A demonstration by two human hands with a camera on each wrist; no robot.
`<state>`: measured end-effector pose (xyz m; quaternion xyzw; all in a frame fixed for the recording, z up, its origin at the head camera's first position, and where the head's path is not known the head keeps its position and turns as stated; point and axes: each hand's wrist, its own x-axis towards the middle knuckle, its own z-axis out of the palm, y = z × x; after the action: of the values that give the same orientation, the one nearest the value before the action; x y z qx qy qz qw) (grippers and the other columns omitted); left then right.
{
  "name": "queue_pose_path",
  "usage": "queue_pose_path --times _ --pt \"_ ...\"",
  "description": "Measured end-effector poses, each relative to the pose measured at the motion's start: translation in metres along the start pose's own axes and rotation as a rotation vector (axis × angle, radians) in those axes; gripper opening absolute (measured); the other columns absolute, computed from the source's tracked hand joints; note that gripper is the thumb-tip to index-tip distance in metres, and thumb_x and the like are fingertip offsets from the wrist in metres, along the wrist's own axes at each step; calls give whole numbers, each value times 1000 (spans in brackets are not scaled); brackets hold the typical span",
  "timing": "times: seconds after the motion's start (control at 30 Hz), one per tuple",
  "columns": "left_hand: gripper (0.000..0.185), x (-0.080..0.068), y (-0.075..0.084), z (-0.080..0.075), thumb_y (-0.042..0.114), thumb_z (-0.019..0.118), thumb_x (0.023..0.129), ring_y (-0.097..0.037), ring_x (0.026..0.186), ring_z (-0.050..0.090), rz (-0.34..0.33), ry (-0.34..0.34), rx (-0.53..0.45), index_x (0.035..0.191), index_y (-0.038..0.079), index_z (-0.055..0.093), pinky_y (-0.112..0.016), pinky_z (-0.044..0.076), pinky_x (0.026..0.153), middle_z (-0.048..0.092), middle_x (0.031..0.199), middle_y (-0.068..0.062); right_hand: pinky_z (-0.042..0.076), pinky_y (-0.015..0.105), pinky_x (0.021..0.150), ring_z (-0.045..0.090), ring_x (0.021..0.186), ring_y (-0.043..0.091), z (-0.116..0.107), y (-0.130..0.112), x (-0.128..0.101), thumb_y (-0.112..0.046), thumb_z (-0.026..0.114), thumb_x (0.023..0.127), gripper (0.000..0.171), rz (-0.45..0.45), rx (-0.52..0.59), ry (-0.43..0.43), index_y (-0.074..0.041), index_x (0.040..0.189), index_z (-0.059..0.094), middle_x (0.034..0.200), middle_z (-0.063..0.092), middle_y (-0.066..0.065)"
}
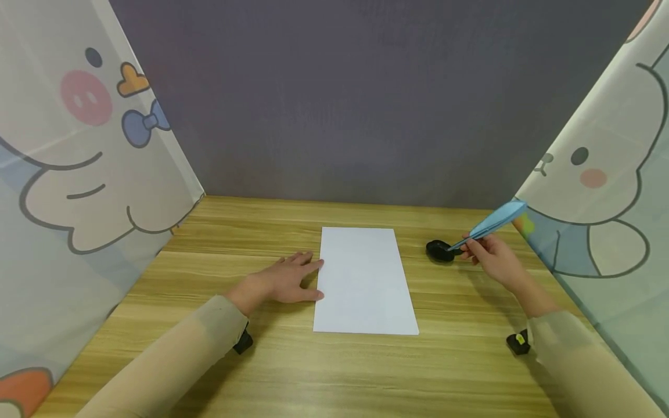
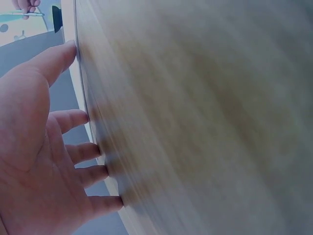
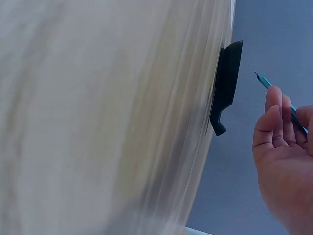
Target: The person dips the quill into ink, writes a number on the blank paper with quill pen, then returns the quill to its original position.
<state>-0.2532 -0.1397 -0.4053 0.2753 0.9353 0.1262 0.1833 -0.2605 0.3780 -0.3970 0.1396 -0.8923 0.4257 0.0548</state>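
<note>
A sheet of white paper (image 1: 363, 284) lies on the wooden table in front of me. My left hand (image 1: 287, 280) rests at its left edge, fingers spread, with the thumb and index fingertips at the paper's side. My right hand (image 1: 493, 258) pinches a blue feather pen (image 1: 496, 220) between thumb and fingers, the plume pointing up and to the right. Below the pen's tip sits a small black dish (image 1: 440, 251) with a short handle. In the right wrist view the tip of the pen (image 3: 264, 81) is held a little above the dish (image 3: 229, 81).
The wooden table (image 1: 360, 371) ends at a dark grey panel (image 1: 334, 104) at the back. Cloths with cartoon animals hang along the left (image 1: 104, 174) and right (image 1: 601, 191) sides. The black dish stands to the right of the paper.
</note>
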Motion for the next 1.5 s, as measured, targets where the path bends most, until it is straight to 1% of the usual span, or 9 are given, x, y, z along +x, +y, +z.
queue_pose_path --times 0.1,0.2,0.43,0.63,0.9,1.13,1.23,1.37,1.5 --pt "91 0 0 0 67 59 106 -46 171 13 0 1 -4 177 21 25 -72 15 135 12 185 -18 61 27 72 71 90 -1 1 0 2 -16 40 121 48 23 -32 -2 21 149 50 116 73 22" --pt "91 0 -1 0 67 58 106 -46 171 12 -1 1 0 177 21 25 -72 15 135 12 185 -18 61 27 72 71 90 -1 2 1 5 -17 39 121 49 40 -41 -8 21 150 49 121 71 28" --pt "92 0 -1 1 69 58 106 -45 171 12 -7 -4 7 177 22 25 -71 15 135 12 185 -16 60 28 68 71 86 4 5 7 9 -15 41 120 47 46 -42 -15 21 148 53 118 73 29" --pt "92 0 -2 2 68 59 106 -45 171 12 -8 1 6 177 22 25 -72 13 135 13 185 -16 61 28 69 72 86 5 7 3 9 -18 42 121 49 71 -59 -39 20 148 54 118 74 31" --pt "92 1 -2 1 69 58 105 -45 172 12 -8 -2 -4 177 23 25 -71 14 136 12 186 -15 60 29 66 72 83 6 7 4 11 -16 43 120 46 51 -60 -55 21 144 57 111 76 26" --pt "92 0 -3 2 70 58 105 -44 172 11 -9 -7 -3 177 23 24 -70 14 136 12 186 -16 61 30 68 72 86 5 8 6 12 -19 42 121 48 81 -83 -82 19 147 56 119 75 29" --pt "92 1 -3 3 70 58 105 -44 172 11 -9 -7 -4 177 23 24 -70 14 136 11 186 -15 61 30 68 72 87 5 8 6 12 -20 41 121 49 89 -88 -88 18 147 56 120 74 29" --pt "92 1 -3 3 70 58 105 -44 172 11 -12 -6 -3 178 24 24 -70 13 136 11 186 -15 61 30 69 72 87 6 8 4 10 -21 40 121 50 82 -77 -78 19 147 55 119 74 28" --pt "92 1 -3 4 70 59 105 -44 172 10 -16 2 -6 177 24 25 -69 13 136 11 186 -15 62 30 73 73 89 6 9 -3 9 -24 42 121 51 75 -52 -36 18 148 55 120 74 29"
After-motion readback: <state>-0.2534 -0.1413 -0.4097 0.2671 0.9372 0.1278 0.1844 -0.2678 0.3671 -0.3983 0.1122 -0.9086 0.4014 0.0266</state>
